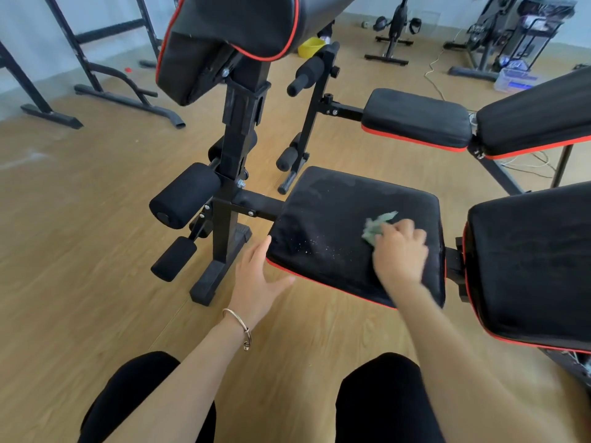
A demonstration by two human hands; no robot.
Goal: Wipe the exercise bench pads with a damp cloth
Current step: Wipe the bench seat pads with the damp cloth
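Wood-grain gym flooring surrounds a black vinyl seat pad with red piping (335, 219), where a person's right hand (399, 247), blurred, grips a crumpled pale green cloth (375, 227) against the pad's right half. White specks (315, 246) dot the pad's near left area. The left hand (259, 276), fingers straight and spread, sits at the pad's near left corner, a thin metal bangle (238, 327) on its wrist. A matching black back pad (527, 266) adjoins on the right. Black foam rollers (185, 195) jut from the frame at left, and a second bench (415, 118) stands behind.
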